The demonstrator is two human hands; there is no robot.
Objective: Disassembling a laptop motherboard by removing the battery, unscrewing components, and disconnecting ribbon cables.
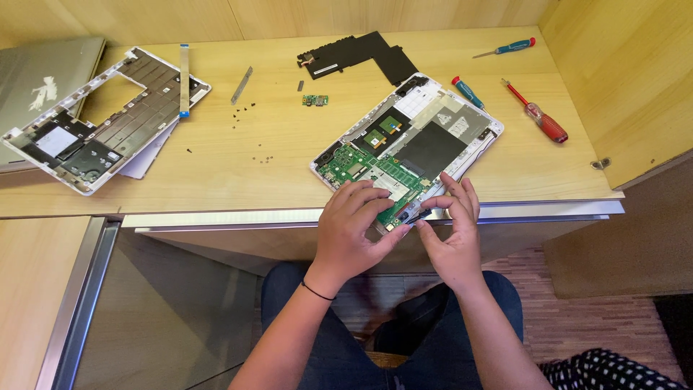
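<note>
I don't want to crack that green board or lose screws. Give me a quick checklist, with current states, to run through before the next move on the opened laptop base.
1. Both hands on the work: ok. Left hand and right hand meet at the near corner of the green circuit board.
2. Laptop base fully on the desk: not ok, its near corner overhangs the edge.
3. Board screws all out: cannot tell, the hands cover that corner.
4. Loose screws gathered: not ok, scattered on the desk.
5. Screwdrivers within reach: ok, red-handled screwdriver and blue-handled screwdriver lie beside the base.
</note>
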